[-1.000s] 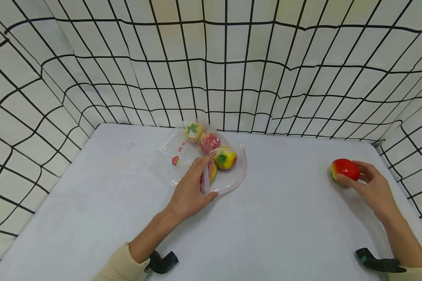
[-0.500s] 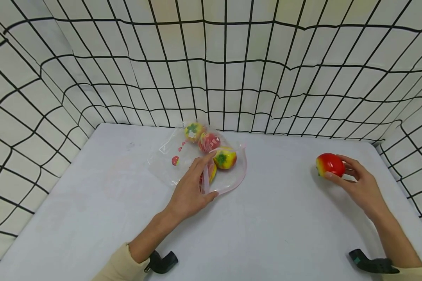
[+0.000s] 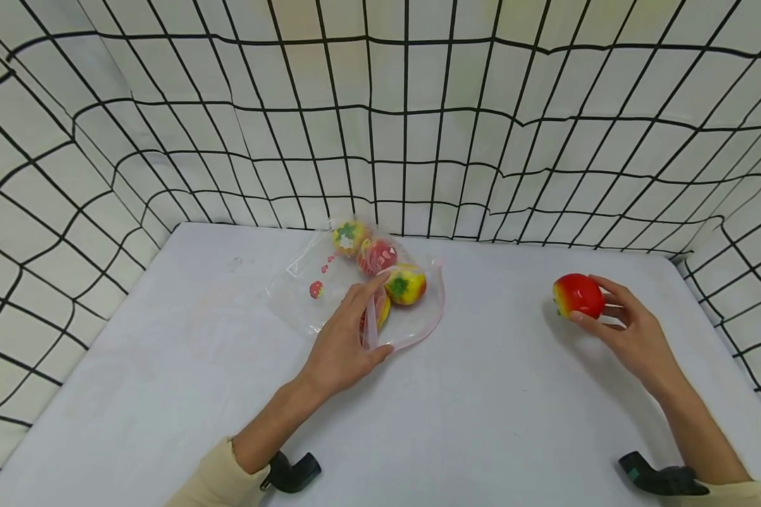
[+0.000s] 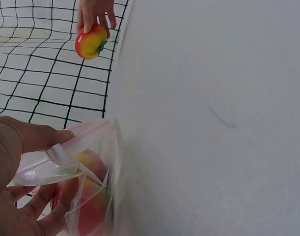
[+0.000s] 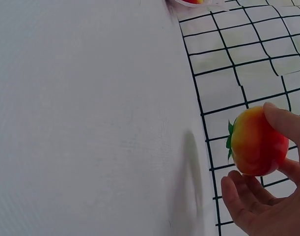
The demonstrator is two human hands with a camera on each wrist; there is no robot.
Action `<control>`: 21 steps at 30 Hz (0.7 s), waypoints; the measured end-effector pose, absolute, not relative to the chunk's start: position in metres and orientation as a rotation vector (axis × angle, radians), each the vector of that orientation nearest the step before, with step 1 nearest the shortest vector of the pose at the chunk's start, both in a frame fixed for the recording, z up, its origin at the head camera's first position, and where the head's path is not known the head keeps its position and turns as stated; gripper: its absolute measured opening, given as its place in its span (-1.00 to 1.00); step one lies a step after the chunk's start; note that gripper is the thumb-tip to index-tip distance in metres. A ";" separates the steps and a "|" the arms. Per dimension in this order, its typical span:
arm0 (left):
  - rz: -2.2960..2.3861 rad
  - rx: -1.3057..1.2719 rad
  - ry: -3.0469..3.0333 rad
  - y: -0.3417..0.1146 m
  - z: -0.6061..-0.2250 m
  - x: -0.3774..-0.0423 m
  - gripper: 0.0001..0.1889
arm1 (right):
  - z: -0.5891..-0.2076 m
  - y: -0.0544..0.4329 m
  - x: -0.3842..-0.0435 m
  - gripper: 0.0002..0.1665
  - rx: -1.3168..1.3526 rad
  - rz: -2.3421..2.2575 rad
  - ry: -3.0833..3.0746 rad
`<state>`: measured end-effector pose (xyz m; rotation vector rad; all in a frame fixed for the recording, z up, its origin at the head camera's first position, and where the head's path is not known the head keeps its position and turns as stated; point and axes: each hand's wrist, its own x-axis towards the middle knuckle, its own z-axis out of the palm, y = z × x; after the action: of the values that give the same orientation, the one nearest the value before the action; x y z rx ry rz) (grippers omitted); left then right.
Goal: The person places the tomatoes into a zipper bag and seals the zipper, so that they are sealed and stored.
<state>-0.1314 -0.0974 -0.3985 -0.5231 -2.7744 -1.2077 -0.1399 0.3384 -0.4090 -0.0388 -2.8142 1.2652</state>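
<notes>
Red-and-yellow fruit (image 3: pixel 578 296) fills the right hand (image 3: pixel 634 341), its fingers gripping; toward nine o'clock, the left hand (image 3: pixel 341 348) holds the clear bag (image 3: pixel 336 282) between thumb and fingers.

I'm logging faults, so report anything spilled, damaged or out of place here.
Nothing stands out. Several red-yellow round fruits lie in the clear, pink-rimmed plastic bag held by the left hand; the right hand holds a shiny red-yellow fruit. No spill or damage shows.

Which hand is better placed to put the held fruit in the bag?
Right, I'd judge: the right hand grips the fruit clear of the table, while the left hand is occupied holding the bag by its edge.
</notes>
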 end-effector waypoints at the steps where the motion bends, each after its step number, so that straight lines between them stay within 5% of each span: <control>1: -1.208 -0.523 -2.774 -0.097 -0.398 -0.131 0.19 | -0.409 0.337 -0.140 -0.06 -0.032 1.266 -2.814; 21: -1.210 -0.521 -2.774 -0.096 -0.400 -0.133 0.17 | -0.403 0.309 -0.139 -0.02 0.074 1.349 -2.806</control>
<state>-0.1325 -0.0963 -0.3996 -0.5207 -2.7736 -1.2103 -0.1387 0.3089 -0.4028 0.0741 -2.8060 1.3490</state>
